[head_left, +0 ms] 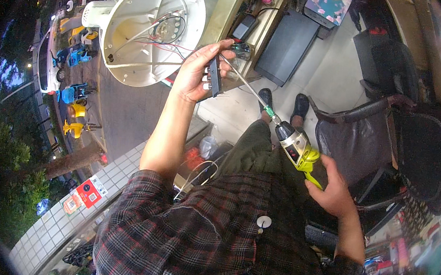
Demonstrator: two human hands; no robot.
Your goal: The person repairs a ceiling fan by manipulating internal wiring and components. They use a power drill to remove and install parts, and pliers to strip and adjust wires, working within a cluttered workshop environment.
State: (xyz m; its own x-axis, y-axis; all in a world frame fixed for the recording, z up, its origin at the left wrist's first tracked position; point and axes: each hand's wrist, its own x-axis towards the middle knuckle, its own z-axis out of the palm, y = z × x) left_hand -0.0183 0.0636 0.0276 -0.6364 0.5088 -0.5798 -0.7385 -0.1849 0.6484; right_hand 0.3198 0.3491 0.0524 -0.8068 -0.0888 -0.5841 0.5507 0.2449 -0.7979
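My left hand (198,70) grips a black switch panel (214,78) with white buttons and thin wires. My right hand (333,189) holds a yellow-green cordless screwdriver (300,152). Its long shaft (244,81) reaches up to my left fingers; I cannot tell whether the tip touches the panel. At the upper left lies an open white plastic fan housing (128,66), red and black wires running from it toward the panel. A small dark part (240,50) sits just beside my left fingertips, partly hidden.
A black flat box (286,48), a colourful box (328,4) and a small black adapter (245,26) are at the top. A leather chair (348,145) is at my right. A tiled ledge (49,232) runs along my left, with parked scooters (75,114) beyond.
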